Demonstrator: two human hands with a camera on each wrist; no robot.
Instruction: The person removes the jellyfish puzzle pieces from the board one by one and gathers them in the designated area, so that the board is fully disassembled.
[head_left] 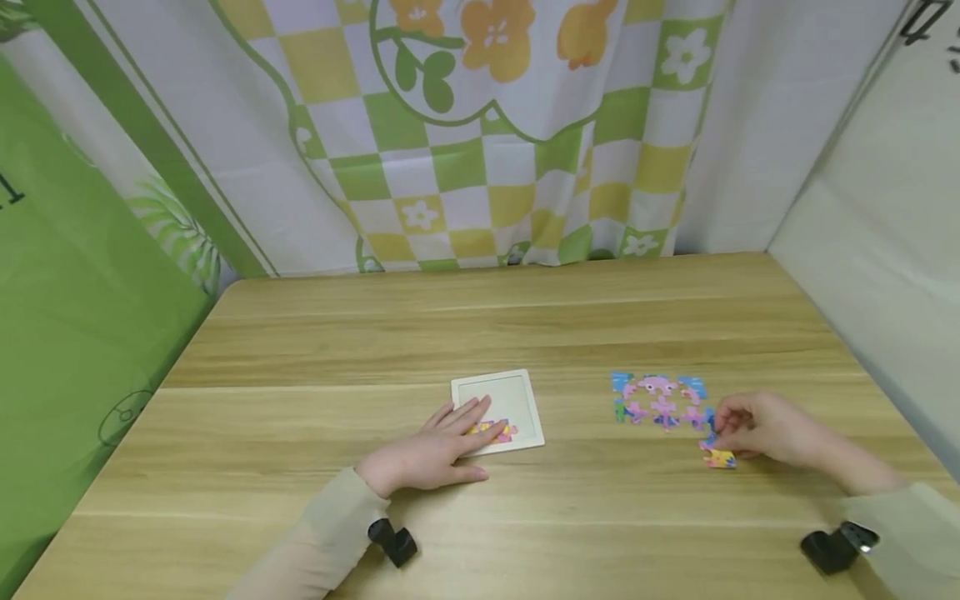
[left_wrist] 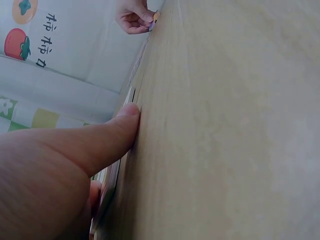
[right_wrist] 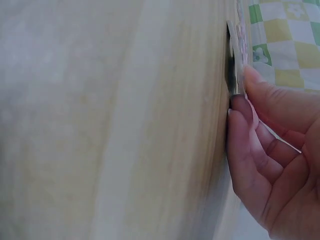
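Note:
My left hand (head_left: 431,450) lies with its fingers spread over the white puzzle tray (head_left: 534,417). Its thumb rests on the wood beside the tray's near edge. Yellow and pink puzzle pieces (head_left: 507,433) show between the fingers, inside the tray; the rest of them is covered. Off to the right, my right hand (head_left: 768,429) pinches a jigsaw piece (right_wrist: 233,60) between thumb and fingertips, tilted up at the table. Near those fingertips appears a yellow puzzle part (head_left: 722,459); whether it belongs to the pinched piece I cannot tell. Left of this hand is a partly assembled pink and blue puzzle (head_left: 660,400).
The wooden table (head_left: 337,333) extends around both hands. A checked green, yellow and white curtain (head_left: 480,183) hangs behind its far edge. Pale fabric (head_left: 885,208) stands along the right side, and green fabric (head_left: 90,292) along the left. A black wrist camera (head_left: 392,542) sits at the left sleeve.

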